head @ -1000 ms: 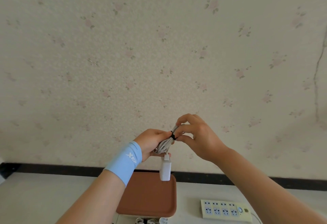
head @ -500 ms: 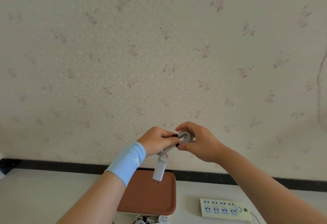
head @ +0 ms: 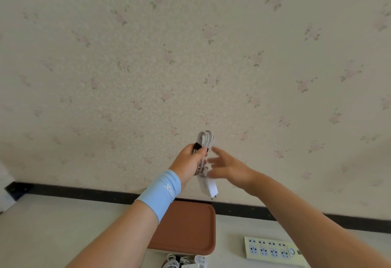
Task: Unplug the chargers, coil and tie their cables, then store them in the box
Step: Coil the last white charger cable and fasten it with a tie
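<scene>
**At the left hand: tied cable held high**

Up before the wallpapered wall, well above the table: left hand, clenched round a coiled white cable. Thumb pressed just under a black tie wrapped around the coil. Loops sticking up past the knuckles, roughly upright. Hanging below the same fist: white charger, tilted, prongs pointing down and to the right. Pale blue wristband on the left wrist.

Just right of the coil: right hand, released, fingers spread and straight, grasping nothing. Blurred. Fingertips very close to the cable; touching or just short of it, cannot tell.

Beneath the left forearm, down on the table: brown lid with a raised rim, lying flat, seemingly over a pale box. At the lid's near edge, peeking out at the frame bottom: more coiled white cables, one with a dark tie, and another white plug beside them. Cropped there, so hard to tell whether inside the box or only beside it.

Beneath the right forearm, right of the lid and apart from it: cream power strip, sockets facing up, round button at its right end.

Behind both arms, where table meets wall: black baseboard.
</scene>
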